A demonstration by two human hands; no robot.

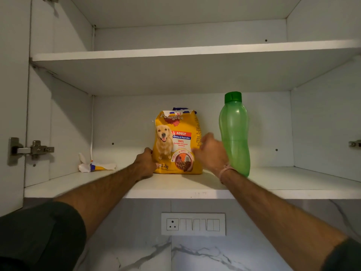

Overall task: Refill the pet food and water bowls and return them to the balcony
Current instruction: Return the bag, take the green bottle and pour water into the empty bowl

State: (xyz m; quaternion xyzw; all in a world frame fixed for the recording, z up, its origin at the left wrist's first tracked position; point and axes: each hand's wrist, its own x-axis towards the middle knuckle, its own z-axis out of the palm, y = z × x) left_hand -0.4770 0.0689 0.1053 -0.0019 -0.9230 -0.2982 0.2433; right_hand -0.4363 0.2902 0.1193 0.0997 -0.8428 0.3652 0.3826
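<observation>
On the white cupboard shelf (273, 178), a torn white-and-yellow wrapper scrap (95, 166) lies far left. The left hand (145, 163) grips the lower left edge of the upright yellow dog-food bag (177, 143), whose top is torn open. The right hand (210, 151), blurred, fingers spread and holding nothing, is at the bag's right side. Its wrist could topple the tall green plastic bottle (234, 133) just beside it, and tilting the bag might spill kibble.

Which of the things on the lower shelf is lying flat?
The crumpled wrapper scrap at the left; the yellow dog food bag and green bottle both stand upright.
</observation>
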